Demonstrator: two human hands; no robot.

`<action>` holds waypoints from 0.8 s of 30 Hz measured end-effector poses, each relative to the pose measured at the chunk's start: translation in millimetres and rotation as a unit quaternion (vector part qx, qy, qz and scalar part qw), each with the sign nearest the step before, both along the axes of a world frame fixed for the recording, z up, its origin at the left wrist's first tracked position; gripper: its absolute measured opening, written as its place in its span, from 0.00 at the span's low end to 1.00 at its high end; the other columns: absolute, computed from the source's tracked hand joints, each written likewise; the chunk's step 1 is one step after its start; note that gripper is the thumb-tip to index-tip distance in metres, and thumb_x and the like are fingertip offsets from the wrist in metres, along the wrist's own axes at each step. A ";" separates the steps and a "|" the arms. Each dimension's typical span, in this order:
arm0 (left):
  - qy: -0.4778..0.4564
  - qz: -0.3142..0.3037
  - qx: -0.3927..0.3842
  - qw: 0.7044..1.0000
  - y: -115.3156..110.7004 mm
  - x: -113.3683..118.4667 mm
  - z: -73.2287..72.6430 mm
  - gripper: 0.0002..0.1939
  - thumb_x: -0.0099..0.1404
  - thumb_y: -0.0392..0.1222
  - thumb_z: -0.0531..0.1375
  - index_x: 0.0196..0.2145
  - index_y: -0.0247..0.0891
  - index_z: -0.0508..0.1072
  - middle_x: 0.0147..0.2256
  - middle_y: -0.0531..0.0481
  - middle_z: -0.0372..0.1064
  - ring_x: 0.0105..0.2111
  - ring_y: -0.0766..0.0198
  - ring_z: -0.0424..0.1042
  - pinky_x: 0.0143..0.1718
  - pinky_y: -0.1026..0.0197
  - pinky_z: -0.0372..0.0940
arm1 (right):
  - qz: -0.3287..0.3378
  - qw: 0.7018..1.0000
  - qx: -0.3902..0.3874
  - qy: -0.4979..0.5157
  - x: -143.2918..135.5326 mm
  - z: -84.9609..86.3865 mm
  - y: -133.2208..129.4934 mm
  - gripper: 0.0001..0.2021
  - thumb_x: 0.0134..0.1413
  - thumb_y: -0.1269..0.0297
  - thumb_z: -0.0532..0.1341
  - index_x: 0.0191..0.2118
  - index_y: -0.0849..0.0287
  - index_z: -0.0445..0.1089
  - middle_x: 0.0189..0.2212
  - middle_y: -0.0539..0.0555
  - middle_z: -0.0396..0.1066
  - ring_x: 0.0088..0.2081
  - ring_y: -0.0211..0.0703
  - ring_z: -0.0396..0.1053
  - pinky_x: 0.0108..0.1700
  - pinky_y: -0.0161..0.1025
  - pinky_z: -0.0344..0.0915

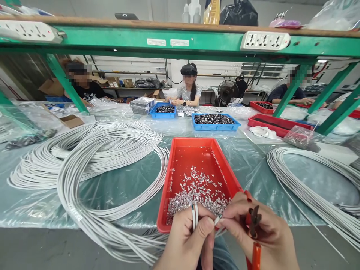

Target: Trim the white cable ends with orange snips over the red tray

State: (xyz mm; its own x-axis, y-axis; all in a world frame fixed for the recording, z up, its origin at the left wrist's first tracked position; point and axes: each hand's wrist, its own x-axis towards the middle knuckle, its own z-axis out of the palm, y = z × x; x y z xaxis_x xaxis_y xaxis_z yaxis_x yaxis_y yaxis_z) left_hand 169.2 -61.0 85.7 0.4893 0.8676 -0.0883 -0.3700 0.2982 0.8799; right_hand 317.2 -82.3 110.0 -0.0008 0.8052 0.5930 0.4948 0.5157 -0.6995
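Observation:
My left hand is closed on a white cable; one short end sticks up between its fingers, and another end is pinched between thumb and forefinger. At that pinched end, the thumb and forefinger of my right hand meet my left fingers. Red-handled pliers with dark jaws rest in my right palm, held by the other fingers. Both hands are over the near edge of a red tray. Small silvery foil scraps are heaped at its near end and thinly scattered farther back.
Coils of white cable lie at left, another coil at right. Blue trays of dark small parts stand farther back, beside a red tray. A green shelf frame crosses above. Several people sit beyond.

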 end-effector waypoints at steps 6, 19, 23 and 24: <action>0.008 0.032 -0.004 0.999 -2.2 2.8 -2.1 0.24 0.54 0.60 0.62 0.25 0.33 0.67 0.14 0.58 0.59 0.10 0.77 0.61 0.11 0.76 0.51 | -0.009 0.999 0.005 0.053 -4.9 -4.3 -1.5 0.09 0.45 0.75 0.65 0.32 0.53 0.73 0.23 0.45 0.66 0.21 0.32 0.63 0.23 0.30 0.59; 0.059 0.049 0.028 0.997 -0.9 4.6 -4.4 0.24 0.55 0.61 0.59 0.26 0.33 0.67 0.15 0.58 0.59 0.11 0.75 0.62 0.12 0.75 0.53 | 0.018 0.992 0.093 -0.089 7.8 -6.4 0.9 0.15 0.44 0.80 0.61 0.37 0.56 0.69 0.26 0.49 0.72 0.23 0.36 0.69 0.25 0.32 0.67; 0.115 0.058 0.079 0.989 0.0 7.2 -1.7 0.20 0.59 0.56 0.59 0.28 0.33 0.68 0.16 0.56 0.60 0.13 0.74 0.61 0.17 0.72 0.57 | -0.001 0.991 0.085 -0.105 4.9 -3.8 2.4 0.09 0.44 0.79 0.60 0.29 0.57 0.65 0.20 0.47 0.66 0.20 0.34 0.62 0.20 0.30 0.60; 0.119 0.054 0.085 0.988 0.5 7.3 0.4 0.18 0.59 0.54 0.59 0.28 0.33 0.68 0.16 0.56 0.60 0.15 0.73 0.62 0.19 0.71 0.58 | -0.009 0.992 0.079 -0.100 3.8 -3.4 3.1 0.08 0.44 0.79 0.60 0.28 0.57 0.64 0.19 0.46 0.64 0.19 0.34 0.61 0.20 0.30 0.59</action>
State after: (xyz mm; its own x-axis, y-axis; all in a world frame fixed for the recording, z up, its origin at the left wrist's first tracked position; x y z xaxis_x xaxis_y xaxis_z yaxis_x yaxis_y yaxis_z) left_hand 176.4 -60.5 86.1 0.3759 0.9259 -0.0387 -0.1681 0.1092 0.9797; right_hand 321.0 -79.2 106.6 -0.1175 0.7029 0.7015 0.6260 0.6008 -0.4972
